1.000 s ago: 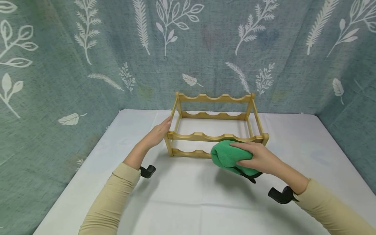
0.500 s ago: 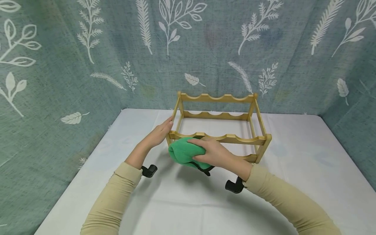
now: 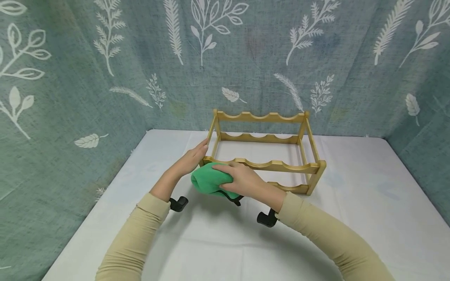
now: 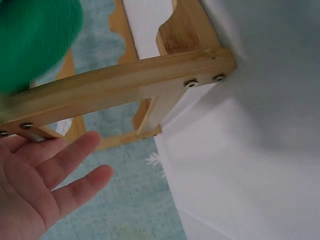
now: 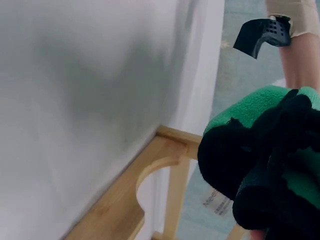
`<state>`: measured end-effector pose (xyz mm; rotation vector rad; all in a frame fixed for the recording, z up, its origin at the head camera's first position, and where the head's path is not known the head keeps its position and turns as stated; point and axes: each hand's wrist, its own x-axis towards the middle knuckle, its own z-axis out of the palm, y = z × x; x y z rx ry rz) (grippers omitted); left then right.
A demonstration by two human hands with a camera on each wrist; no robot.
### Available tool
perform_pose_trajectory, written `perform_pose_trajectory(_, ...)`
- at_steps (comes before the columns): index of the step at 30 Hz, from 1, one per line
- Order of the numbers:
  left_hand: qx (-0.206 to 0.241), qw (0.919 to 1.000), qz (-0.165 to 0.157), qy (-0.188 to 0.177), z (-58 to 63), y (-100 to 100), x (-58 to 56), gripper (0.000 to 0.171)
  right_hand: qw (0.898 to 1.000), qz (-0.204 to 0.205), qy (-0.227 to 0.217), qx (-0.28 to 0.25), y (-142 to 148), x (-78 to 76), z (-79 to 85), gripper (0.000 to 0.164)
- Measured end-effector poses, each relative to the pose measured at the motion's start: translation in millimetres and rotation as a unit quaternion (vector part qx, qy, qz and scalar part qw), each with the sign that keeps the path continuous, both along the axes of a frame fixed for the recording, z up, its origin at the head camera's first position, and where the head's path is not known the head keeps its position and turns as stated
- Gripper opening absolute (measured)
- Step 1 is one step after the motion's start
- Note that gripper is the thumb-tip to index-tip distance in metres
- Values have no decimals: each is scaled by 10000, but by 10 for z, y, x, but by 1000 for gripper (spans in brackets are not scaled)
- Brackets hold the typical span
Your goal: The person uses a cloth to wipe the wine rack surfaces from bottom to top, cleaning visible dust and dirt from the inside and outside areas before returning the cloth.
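Observation:
A two-tier wooden bottle rack [image 3: 281, 166] with scalloped rails stands on the white table. My right hand [image 3: 246, 181] grips a bunched green towel [image 3: 209, 178] with black trim against the front top rail, near its left end. Black trim and a small white label [image 5: 218, 201] show on the towel in the right wrist view. My left hand [image 3: 191, 159] lies along the rack's left side, its fingers straight. In the left wrist view its fingers [image 4: 75, 157] are spread beside the side bar [image 4: 125, 82]. The towel covers the rack's front left corner in the head view.
White cloth covers the table [image 3: 197, 249]. A green-blue curtain [image 3: 253, 47] with white leaf prints hangs behind the rack and along both sides. Black camera mounts [image 3: 267, 219] sit on both wrists.
My right hand has carried the towel leftward along the front top rail, from its right end to the left corner. My left hand has stayed at the rack's left side.

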<state>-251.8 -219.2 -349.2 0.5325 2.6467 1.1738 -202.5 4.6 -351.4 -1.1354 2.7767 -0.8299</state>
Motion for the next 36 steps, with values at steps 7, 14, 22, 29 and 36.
perform_pose_trajectory(7,-122,9998,141,13,-22,21,5,57,9986,-356,-92,-385,523,110,29,57)
perform_pose_trajectory(14,-185,9997,135,24,11,-7,33,62,9948,-781,138,-636,1206,242,-5,57)
perform_pose_trajectory(22,-317,9995,65,-59,67,-26,7,61,9869,-1556,-8,-434,1748,414,38,57)
perform_pose_trajectory(29,-359,9992,-26,-177,50,-36,-28,64,9792,-2000,-157,-298,2041,514,78,57)
perform_pose_trajectory(36,-578,9970,-119,-511,124,-33,-93,71,9789,-2025,-141,-238,2126,555,89,59)
